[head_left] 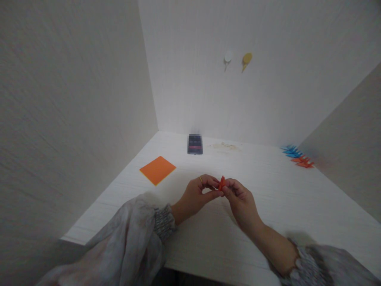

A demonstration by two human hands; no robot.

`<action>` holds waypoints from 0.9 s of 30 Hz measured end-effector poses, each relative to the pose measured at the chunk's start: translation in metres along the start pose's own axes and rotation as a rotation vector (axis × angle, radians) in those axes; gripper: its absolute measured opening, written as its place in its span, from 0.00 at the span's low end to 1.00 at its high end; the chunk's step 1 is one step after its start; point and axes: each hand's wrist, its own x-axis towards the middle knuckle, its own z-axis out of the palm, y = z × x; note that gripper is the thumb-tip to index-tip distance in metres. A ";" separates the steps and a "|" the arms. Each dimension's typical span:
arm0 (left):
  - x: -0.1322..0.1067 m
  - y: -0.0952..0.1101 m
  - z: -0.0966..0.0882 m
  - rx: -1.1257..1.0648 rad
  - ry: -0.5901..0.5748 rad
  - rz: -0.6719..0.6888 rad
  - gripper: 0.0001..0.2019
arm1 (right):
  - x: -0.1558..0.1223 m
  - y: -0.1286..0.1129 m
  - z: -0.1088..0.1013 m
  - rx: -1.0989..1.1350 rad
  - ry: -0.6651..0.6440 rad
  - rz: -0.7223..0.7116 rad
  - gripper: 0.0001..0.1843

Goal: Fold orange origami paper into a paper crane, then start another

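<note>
a: and we're right over the middle of the bench [268,174], where a small folded orange-red paper piece [222,183] is up between two sets of fingertips!

b: tell us about the grip.

a: the left hand [193,198] pinches it from one side, thumb below and fingers above; the right hand [243,201] pinches from the other, thumb and forefinger tight together. both on the one piece, just above the surface.

b: so how far along is it?

a: well along, i'd judge! it's a narrow, upright little thing, plainly creased, though the fingers hide much of it. whether the last fold is in, i can't tell.

b: and what's finished?

a: look over by the right wall: a row of pointed blue folded papers [291,151], and just beside it a row of orange-red folded papers [303,161]. those look done to me, set down and overlapping.

b: anything left?

a: one flat orange paper square [158,170], beyond the left forearm. no fold shows in it, so that one looks unstarted. lovely, tidy work here!
</note>
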 end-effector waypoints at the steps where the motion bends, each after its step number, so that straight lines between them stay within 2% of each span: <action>1: 0.000 0.000 0.000 0.010 0.006 0.004 0.09 | 0.000 -0.001 0.000 0.000 -0.001 0.002 0.06; 8: 0.000 -0.001 -0.001 0.043 0.042 0.064 0.07 | 0.000 0.000 0.000 -0.003 0.011 -0.036 0.05; 17: 0.000 0.002 0.000 0.110 0.076 0.075 0.07 | 0.001 0.002 0.000 -0.004 0.012 -0.021 0.07; 27: 0.000 0.005 0.002 0.024 0.123 -0.041 0.10 | 0.000 0.003 -0.001 -0.048 0.001 -0.017 0.06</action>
